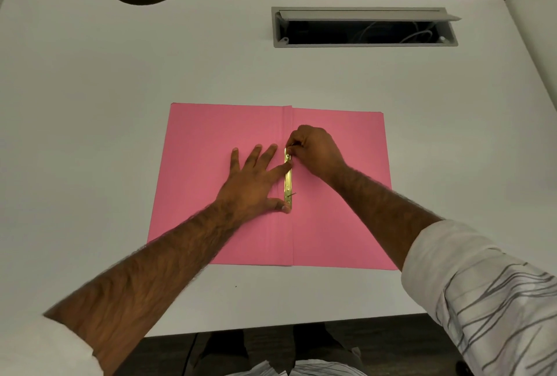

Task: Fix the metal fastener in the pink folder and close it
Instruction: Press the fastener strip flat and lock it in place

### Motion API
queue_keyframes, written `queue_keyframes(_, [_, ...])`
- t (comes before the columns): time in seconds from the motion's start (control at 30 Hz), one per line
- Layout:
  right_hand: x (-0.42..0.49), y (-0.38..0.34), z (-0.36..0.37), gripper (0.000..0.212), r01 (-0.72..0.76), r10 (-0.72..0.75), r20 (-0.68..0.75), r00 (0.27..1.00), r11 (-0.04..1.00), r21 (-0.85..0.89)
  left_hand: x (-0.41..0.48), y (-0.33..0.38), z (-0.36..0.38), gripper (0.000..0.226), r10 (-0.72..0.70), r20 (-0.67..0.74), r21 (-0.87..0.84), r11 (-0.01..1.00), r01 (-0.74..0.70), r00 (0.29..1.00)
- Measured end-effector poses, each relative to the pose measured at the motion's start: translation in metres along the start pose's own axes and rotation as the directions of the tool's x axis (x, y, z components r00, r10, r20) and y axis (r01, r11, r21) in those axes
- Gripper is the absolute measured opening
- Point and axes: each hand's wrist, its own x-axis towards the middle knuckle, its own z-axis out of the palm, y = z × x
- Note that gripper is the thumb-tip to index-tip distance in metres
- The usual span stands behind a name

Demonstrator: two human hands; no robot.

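Note:
The pink folder (211, 140) lies open and flat on the white desk. A gold metal fastener strip (288, 181) runs along its centre fold. My left hand (256, 177) rests spread on the left flap, its forefinger and thumb pressing against the strip's left side. My right hand (315, 149) is curled at the strip's far end, its fingertips pinching a thin prong there. A second thin prong (291, 194) sticks up near the strip's near end.
An open grey cable hatch (364, 27) with wires inside is set into the desk (90, 89) at the back right. The desk's front edge runs just below my forearms. Partition walls stand behind and to the right.

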Motion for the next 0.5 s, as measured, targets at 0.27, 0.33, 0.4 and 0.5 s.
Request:
queue_keyframes(0.27, [0.027,-0.001,-0.014,0.007,0.223,-0.154,0.278,0.948,0.945,-0.239,0.001,0.001,-0.002,0.103,0.001,0.003,0.002,1.000,-0.001,1.000])
queue_keyframes(0.33, [0.031,-0.002,-0.012,0.007,0.210,-0.132,0.294,0.946,0.946,-0.249,0.001,0.001,-0.002,0.103,0.004,0.000,0.003,1.000,-0.004,1.000])
queue_keyframes(0.4, [0.035,-0.004,-0.011,0.009,0.150,-0.083,0.305,0.949,0.968,-0.203,0.000,0.000,-0.002,0.103,0.004,0.002,0.003,1.000,-0.004,1.000])
queue_keyframes(0.5, [0.042,-0.002,-0.012,0.014,-0.011,0.040,0.284,0.958,0.995,-0.102,0.000,0.001,-0.002,0.103,0.003,0.006,0.009,1.000,-0.003,1.000])
